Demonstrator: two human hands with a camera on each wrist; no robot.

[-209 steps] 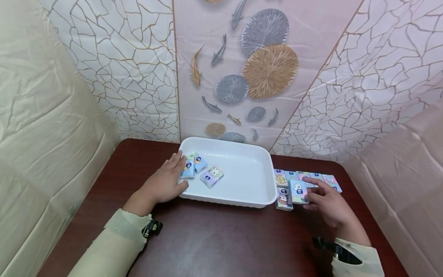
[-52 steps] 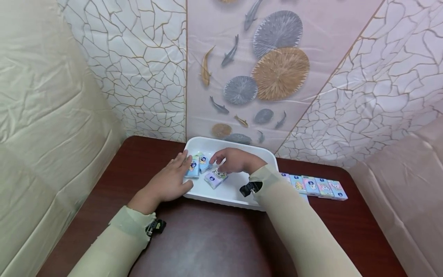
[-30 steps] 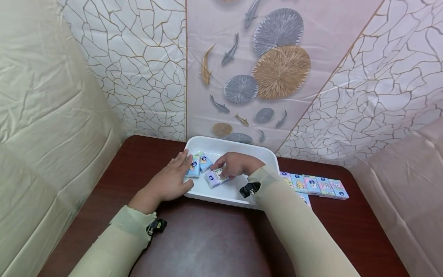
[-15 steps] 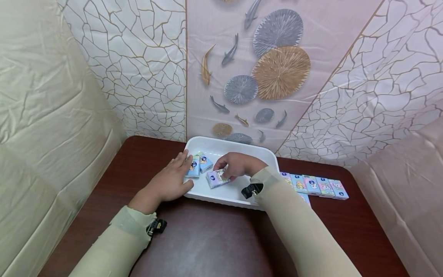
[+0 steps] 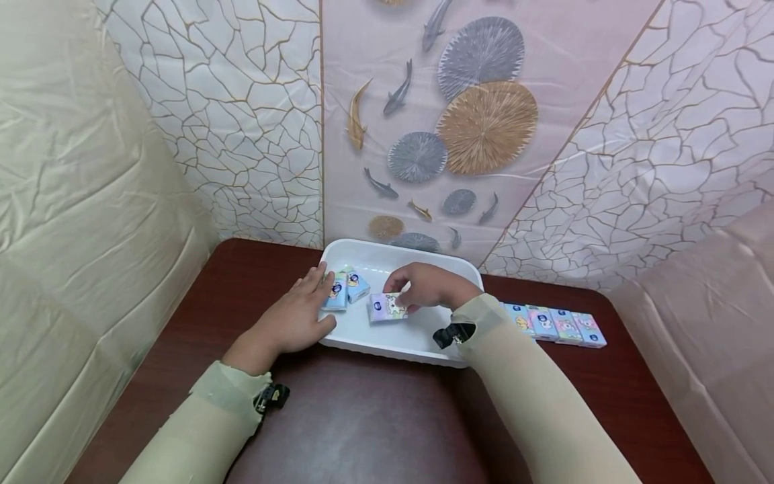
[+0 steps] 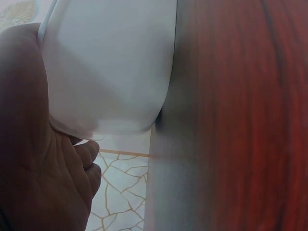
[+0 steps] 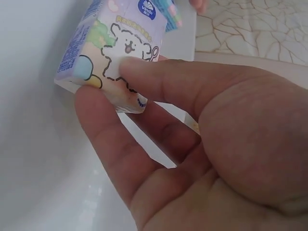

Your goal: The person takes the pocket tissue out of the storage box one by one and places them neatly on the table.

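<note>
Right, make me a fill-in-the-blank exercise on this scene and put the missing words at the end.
1. The right hand has its ____ on the white cartoon animal printed on the purple packet.
2. The left hand rests on the edge of a tray coloured ____.
3. In the head view, the row of packets lies to the ____ of the tray.
4. The backdrop shows round discs and swimming ____.

Missing words: thumb; white; right; fish.
</note>
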